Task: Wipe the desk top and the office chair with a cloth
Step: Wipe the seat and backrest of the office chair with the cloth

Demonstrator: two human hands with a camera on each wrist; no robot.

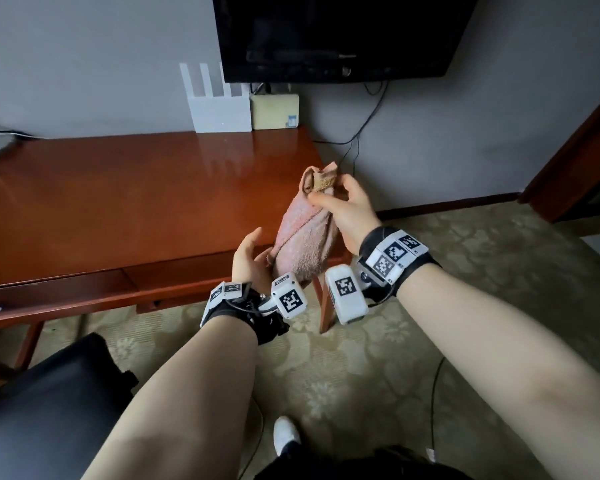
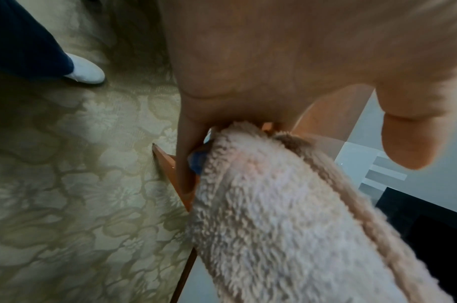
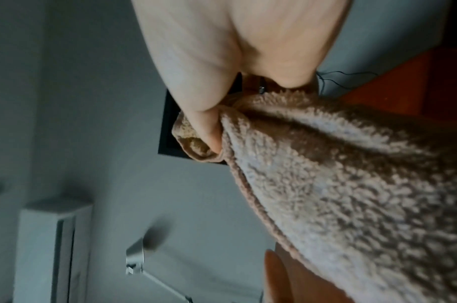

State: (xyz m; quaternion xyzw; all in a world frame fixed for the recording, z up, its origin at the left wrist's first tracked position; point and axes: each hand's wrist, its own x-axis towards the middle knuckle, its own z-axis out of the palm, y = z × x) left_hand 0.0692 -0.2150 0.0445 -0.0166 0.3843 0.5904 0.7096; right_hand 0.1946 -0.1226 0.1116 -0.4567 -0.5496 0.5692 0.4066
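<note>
A pink terry cloth [image 1: 303, 237] hangs in the air over the right front corner of the red-brown desk [image 1: 136, 188]. My right hand [image 1: 326, 194] pinches its bunched top end; in the right wrist view my thumb [image 3: 206, 127] presses into the cloth [image 3: 351, 184]. My left hand [image 1: 262, 247] is below and to the left, its fingers straight against the cloth's lower end. The left wrist view shows the thumb [image 2: 409, 133] standing apart from the cloth [image 2: 274, 215]. The black office chair seat [image 1: 49, 393] is at the lower left.
At the back of the desk, a white router [image 1: 222, 105] and a beige box [image 1: 274, 110] stand against the wall under a dark TV [image 1: 340, 36]. Cables [image 1: 371, 112] hang right of the desk. Patterned carpet [image 1: 361, 358] covers the floor. A wooden door frame [image 1: 575, 161] is at right.
</note>
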